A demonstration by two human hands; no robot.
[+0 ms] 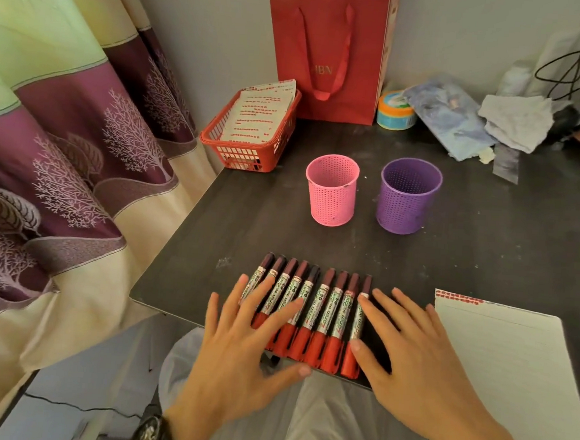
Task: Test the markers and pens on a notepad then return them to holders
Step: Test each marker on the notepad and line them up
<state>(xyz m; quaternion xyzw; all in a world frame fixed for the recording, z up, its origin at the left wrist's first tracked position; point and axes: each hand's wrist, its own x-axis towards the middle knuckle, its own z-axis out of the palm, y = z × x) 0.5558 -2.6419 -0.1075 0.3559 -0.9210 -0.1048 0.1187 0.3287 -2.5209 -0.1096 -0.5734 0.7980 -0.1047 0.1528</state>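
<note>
Several red markers [323, 308] lie side by side in a row at the near edge of the dark table [247, 217], caps pointing away. My left hand [238, 346] lies flat with spread fingers over the left markers. My right hand [410, 348] rests flat at the right end of the row, fingers straight, touching the last marker. A lined notepad [505, 365] with red scribbles along its top lies to the right. Behind the row stand a pink perforated holder [331, 192] and a purple one [408, 197]; no markers show above their rims.
A red basket [249, 148] holding scribbled sheets sits at the table's back left corner. A red gift bag [331, 51] leans on the wall. A round tub [395, 112], cloths and papers clutter the back right. A curtain [63, 152] hangs left.
</note>
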